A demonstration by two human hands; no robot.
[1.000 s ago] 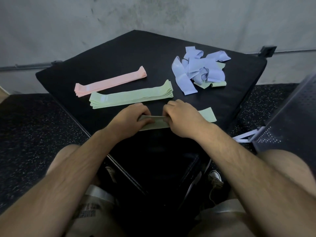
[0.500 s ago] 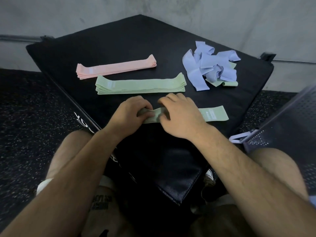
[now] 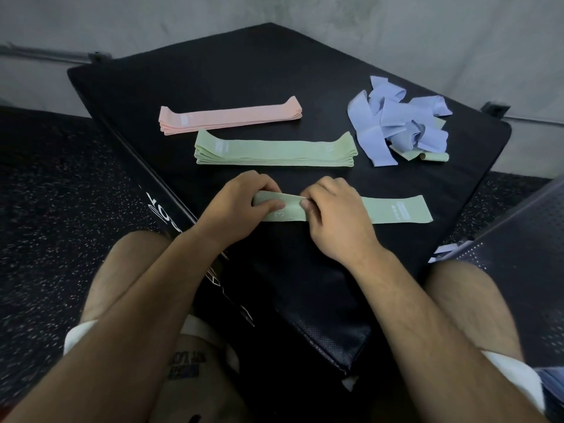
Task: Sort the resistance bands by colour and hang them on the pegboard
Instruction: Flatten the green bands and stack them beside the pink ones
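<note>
A green resistance band (image 3: 396, 209) lies flat on the black padded box (image 3: 232, 65) in front of me. My left hand (image 3: 238, 206) grips its left end, thumb on top. My right hand (image 3: 335, 215) pinches the band near its middle, covering part of it. Behind them lies a neat stack of green bands (image 3: 274, 149), and further back a neat stack of pink bands (image 3: 229, 116). A tangled heap of blue bands (image 3: 396, 120) sits at the back right, with a green band (image 3: 433, 156) partly under it.
The box stands against a grey wall (image 3: 366, 32) on speckled black floor (image 3: 55, 184). A dark perforated panel (image 3: 525, 270) leans at the right edge, with a pale band end (image 3: 442, 250) beside it. My knees sit close to the box's near corner.
The view has shifted, so the box sits differently in frame. The single green band now lies flatter, with more of its left end showing between my hands. The stacks and blue heap stay put.
</note>
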